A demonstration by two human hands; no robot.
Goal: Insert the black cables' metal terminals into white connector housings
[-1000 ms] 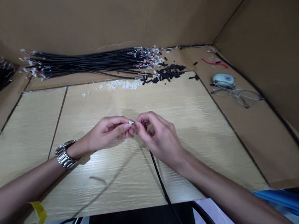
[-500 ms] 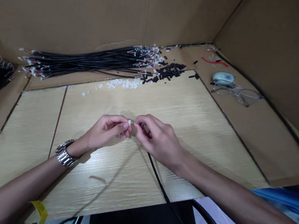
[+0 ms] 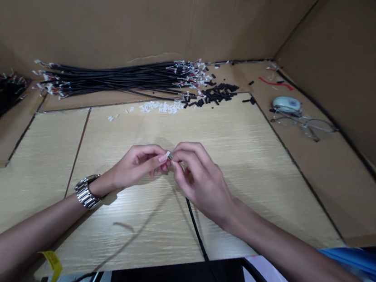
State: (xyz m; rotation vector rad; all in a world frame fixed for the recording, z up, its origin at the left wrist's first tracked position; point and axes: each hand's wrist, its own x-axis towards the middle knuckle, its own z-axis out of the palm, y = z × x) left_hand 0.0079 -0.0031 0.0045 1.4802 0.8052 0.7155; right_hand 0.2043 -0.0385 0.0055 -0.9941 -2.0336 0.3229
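Between thumb and forefinger, my left hand [image 3: 142, 165] pinches a small white connector housing [image 3: 167, 153]. My right hand [image 3: 202, 179] is closed on the thin wires [image 3: 171, 158] at the end of a black cable [image 3: 198, 236], right beside the housing. Both hands meet above the middle of the wooden table, fingertips almost touching. The wire ends point at the housing; whether they sit inside it I cannot make out. From under my right hand the cable runs down over the table's front edge.
Along the back lies a bundle of black cables [image 3: 114, 74] with wired ends. Near it are loose white housings [image 3: 163, 106] and short black tubes [image 3: 219, 92]. At the right are eyeglasses [image 3: 308, 124], a pale round object [image 3: 286, 103] and a red strip [image 3: 275, 83]. Cardboard walls [image 3: 122, 9] surround the table.
My right fingers have shifted their hold on the wires, and the white housing has tilted a little. The whole view has moved slightly.
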